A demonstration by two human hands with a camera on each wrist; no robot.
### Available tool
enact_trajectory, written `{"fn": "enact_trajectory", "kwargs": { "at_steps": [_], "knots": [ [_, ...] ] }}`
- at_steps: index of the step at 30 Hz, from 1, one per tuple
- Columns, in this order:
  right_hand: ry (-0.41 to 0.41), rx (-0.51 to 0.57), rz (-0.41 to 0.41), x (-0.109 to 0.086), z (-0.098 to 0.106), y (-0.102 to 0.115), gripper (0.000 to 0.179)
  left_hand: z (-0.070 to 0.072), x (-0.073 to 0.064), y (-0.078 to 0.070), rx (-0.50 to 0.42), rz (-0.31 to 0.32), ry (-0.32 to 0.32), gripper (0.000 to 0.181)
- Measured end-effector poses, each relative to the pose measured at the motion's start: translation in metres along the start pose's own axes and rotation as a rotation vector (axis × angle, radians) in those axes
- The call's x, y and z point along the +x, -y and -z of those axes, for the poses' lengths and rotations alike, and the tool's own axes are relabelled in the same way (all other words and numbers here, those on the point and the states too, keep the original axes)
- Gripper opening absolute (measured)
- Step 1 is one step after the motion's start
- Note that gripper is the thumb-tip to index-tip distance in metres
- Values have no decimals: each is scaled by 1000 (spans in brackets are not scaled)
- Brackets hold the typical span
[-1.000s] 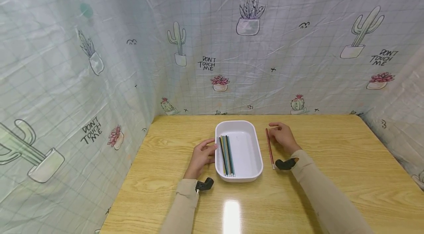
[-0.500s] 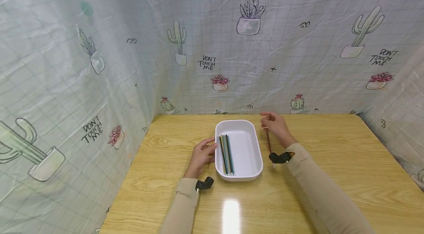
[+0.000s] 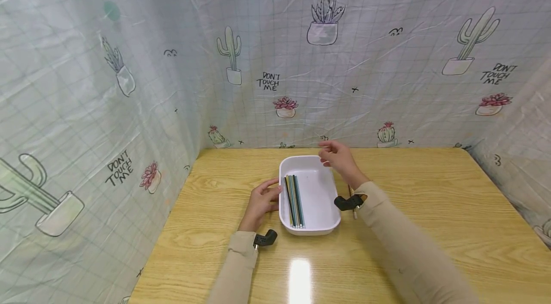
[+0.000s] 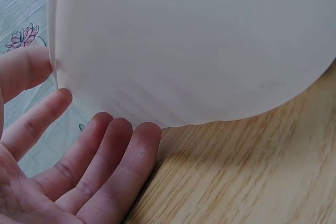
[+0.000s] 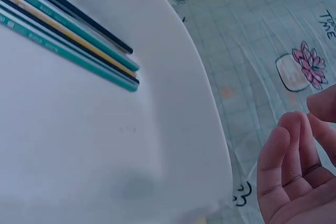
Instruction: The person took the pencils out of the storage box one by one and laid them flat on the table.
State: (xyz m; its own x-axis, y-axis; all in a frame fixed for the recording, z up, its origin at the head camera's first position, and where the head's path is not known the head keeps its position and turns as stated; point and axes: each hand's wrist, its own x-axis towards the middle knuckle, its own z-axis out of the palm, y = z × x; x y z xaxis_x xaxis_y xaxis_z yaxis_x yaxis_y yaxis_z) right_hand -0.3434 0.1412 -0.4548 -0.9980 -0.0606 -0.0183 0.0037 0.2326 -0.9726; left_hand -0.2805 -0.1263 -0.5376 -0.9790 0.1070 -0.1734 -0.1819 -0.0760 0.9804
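A white plastic tray (image 3: 318, 196) stands on the table, several pencils (image 3: 294, 201) in green, black and yellow lying side by side along its left part. My left hand (image 3: 261, 201) touches the tray's left wall from outside; its fingertips (image 4: 144, 132) lie against the wall and rim in the left wrist view. Over the tray's far right corner hovers my right hand (image 3: 340, 158), fingers loosely bent, holding nothing; the right wrist view shows these fingers (image 5: 273, 153) beside the tray's rim. A red pencil (image 3: 355, 214) right of the tray is mostly hidden below the right wrist.
The wooden table (image 3: 435, 199) ends at the back against a hanging sheet (image 3: 366, 113) printed with cacti, which also covers the sides. Each wrist carries a black camera mount (image 3: 266, 238). A bright light reflection lies on the table in front of the tray.
My right hand has moved left and away from me, from beside the red pencil to the tray's far right corner. The pencil stays on the table; the left hand and tray hold still.
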Motion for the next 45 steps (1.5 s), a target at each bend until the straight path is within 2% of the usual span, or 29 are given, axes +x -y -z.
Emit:
{"fn": "enact_trajectory", "kwargs": {
  "at_steps": [7,26,45],
  "knots": [
    [18,-11,22,2,-19,-1,35,-1,0,2,3,7,-13,42],
    [64,-92,-65,9,-58,-12,31,-2,-3,6,3,4,-12,44],
    [124,-150,-112,8,-76,-31,30,-4,-8,7,-6,-17,-17,40]
  ]
}}
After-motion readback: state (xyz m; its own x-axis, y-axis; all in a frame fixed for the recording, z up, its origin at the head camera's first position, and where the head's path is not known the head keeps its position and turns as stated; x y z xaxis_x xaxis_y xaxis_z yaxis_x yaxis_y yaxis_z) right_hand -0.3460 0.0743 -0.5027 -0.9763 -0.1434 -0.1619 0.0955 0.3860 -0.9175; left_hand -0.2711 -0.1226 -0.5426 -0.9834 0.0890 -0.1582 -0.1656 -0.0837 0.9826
